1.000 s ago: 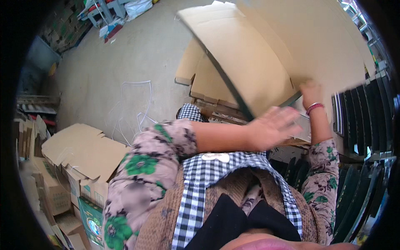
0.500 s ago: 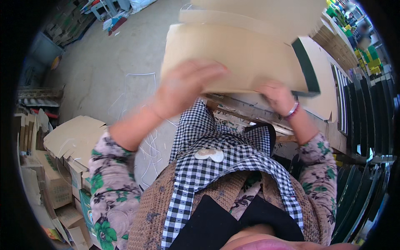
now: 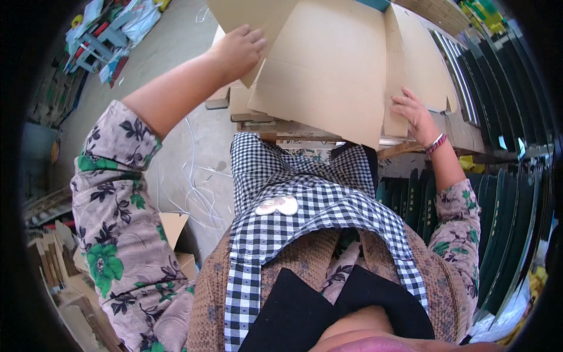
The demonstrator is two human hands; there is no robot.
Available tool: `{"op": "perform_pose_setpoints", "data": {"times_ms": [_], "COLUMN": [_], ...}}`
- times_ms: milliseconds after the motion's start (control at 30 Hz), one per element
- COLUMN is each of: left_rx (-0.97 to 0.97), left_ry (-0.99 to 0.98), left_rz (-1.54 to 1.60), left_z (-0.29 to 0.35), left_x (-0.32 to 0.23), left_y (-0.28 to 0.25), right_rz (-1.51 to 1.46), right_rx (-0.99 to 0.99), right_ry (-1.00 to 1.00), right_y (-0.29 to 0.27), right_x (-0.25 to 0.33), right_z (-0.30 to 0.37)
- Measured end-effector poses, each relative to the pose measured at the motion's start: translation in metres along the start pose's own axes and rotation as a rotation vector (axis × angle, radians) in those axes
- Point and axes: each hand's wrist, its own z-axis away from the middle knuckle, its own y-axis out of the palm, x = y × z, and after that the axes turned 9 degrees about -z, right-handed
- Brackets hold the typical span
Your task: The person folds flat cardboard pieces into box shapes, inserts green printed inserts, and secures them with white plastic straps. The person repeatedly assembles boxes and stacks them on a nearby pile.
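A large tan cardboard box [image 3: 328, 64], partly folded, lies on the bench in front of me. My left hand [image 3: 239, 51] is at its left side, its bent fingers lying over a raised cardboard flap [image 3: 249, 14]; the thumb is hidden. On the right, my right hand [image 3: 415, 114] rests its spread fingertips against the narrow upright side panel [image 3: 396, 70] of the box. Its palm holds nothing.
Under the box shows the wooden bench edge [image 3: 281, 125]. Dark green flat panels [image 3: 504, 100] stand in a row at the right. White strapping [image 3: 190, 170] lies loose on the floor. Cardboard pieces [image 3: 67, 281] stand at the lower left. A small grey stool [image 3: 97, 47] is at the far left.
My left hand has moved up and left, onto the raised flap. My right hand has opened against the right panel. The box's left flap and right side now stand raised, and the dark green edge has left view.
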Motion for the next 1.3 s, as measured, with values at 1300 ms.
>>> {"op": "perform_pose_setpoints", "data": {"times_ms": [1300], "left_rx": [0.018], "left_ry": [-0.524], "left_rz": [0.763], "left_z": [-0.084], "left_x": [-0.036], "left_y": [-0.026], "right_rz": [-0.403], "right_rx": [-0.514], "right_ry": [0.543], "right_y": [0.040], "right_x": [-0.009], "right_z": [-0.042]}}
